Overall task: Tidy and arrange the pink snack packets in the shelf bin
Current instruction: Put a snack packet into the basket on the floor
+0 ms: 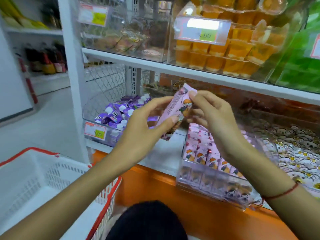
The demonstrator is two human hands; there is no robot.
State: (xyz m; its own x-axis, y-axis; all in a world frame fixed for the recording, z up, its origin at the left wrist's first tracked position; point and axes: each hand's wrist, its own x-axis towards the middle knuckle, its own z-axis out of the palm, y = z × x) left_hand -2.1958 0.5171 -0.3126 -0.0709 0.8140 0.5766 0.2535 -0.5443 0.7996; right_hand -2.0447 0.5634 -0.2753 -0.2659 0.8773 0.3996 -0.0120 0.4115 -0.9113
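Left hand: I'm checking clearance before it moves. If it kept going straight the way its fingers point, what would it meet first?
The left hand points up and right, already gripping the pink packet that the right hand pinches at the top. Past the packet, it would likely meet the right hand's fingers; depth is unclear.

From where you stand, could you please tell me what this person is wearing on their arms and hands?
Both forearms are bare, with no sleeves or gloves in view. The right hand has a thin red string bracelet tied round its wrist. The left hand and its wrist carry nothing. No rings are visible on the fingers that show.
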